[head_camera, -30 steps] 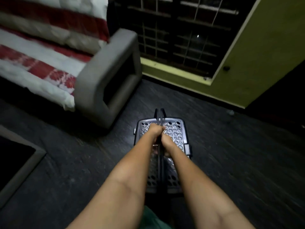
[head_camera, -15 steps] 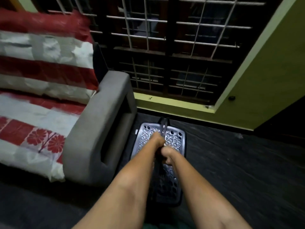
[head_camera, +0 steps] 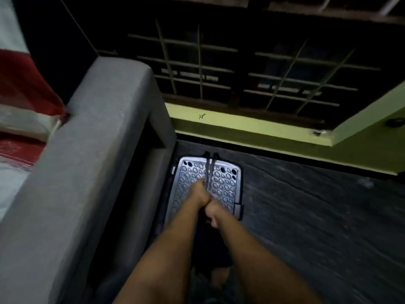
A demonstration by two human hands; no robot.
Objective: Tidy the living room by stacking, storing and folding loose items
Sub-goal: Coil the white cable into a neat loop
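Left hand [head_camera: 200, 194] and right hand [head_camera: 212, 213] closed around basket [head_camera: 228, 185] handles [head_camera: 209, 170], just beside sofa [head_camera: 105, 137] armrest, above floor [head_camera: 317, 205].

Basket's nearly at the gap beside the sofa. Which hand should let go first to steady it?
Probably the right hand: it is on the open floor side. The left hand is nearer the sofa arm. Both have a grip on the basket handles.

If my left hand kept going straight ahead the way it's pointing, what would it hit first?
Probably the perforated basket lid under the left hand, which grips the handles. Past the basket's far edge comes the green wall base below the window grille. Depth is hard to judge.
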